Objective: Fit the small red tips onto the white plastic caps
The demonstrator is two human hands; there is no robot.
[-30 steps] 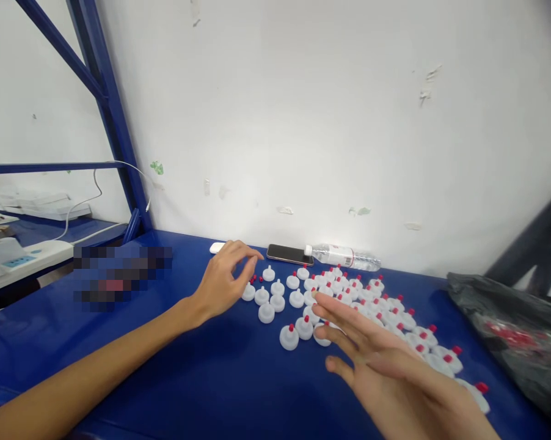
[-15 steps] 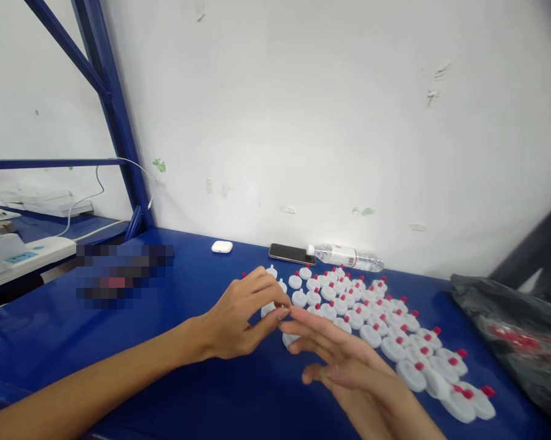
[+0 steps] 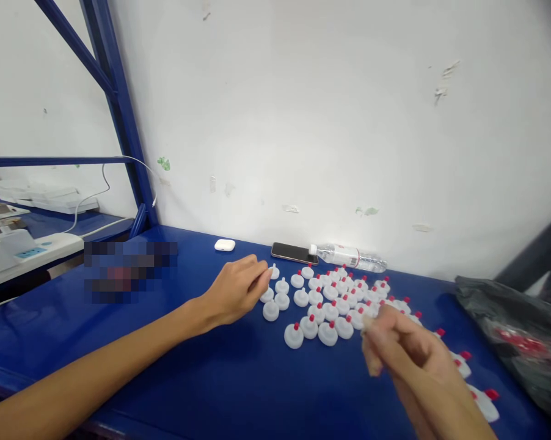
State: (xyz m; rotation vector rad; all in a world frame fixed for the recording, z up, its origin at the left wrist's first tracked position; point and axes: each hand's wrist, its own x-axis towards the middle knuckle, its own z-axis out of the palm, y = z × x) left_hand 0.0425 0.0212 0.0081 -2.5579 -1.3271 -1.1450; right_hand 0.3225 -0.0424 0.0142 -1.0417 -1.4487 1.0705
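Note:
Several round white caps with red tips (image 3: 327, 333) stand on the blue table (image 3: 202, 379), right of centre. A smaller group of white caps without red tips (image 3: 270, 310) is beside them on the left. My left hand (image 3: 241, 287) is at the left edge of this small group, fingers curled together; whatever they hold is hidden. Over the right part of the red-tipped caps is my right hand (image 3: 408, 354), its thumb and fingers pinched together, blurred; I cannot make out anything between them.
A phone (image 3: 294, 252) and a clear plastic bottle (image 3: 349, 257) lie by the wall, with a white case (image 3: 225, 245) to their left. A dark plastic bag with red pieces (image 3: 523, 342) is at the right. A power strip (image 3: 41, 253) is at far left.
My hands have moved apart. The right hand has gone right and its fingers have closed; the left has shifted slightly up and left. More caps show between them.

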